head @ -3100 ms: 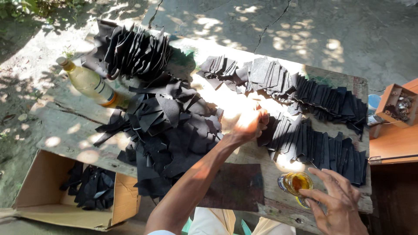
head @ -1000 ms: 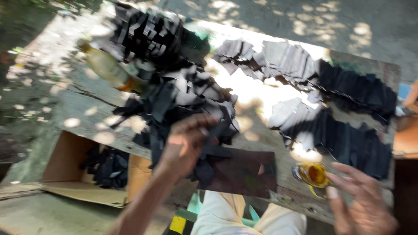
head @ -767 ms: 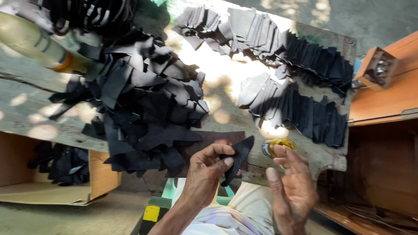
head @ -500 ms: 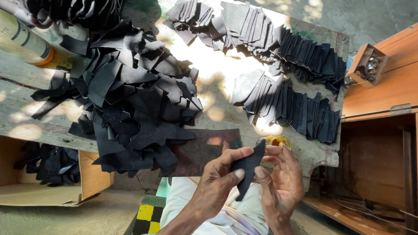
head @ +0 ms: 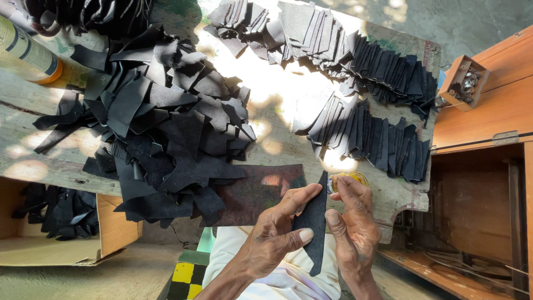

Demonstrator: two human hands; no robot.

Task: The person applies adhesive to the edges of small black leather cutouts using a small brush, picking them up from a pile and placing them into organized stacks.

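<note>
Black leather piece [head: 314, 222] between both hands

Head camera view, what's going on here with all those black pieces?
A person holds one black leather piece upright between both hands: the left hand pinches it by thumb and fingers, the right hand steadies its other edge. Behind it, a loose pile of black cutouts and neat fanned rows cover the wooden bench. A small yellow-rimmed container sits by the right hand.

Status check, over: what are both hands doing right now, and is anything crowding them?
Left hand and right hand both grip one black leather piece, held upright. Small yellow-rimmed jar just behind right fingers. Loose black pile close at left, not touching.
</note>
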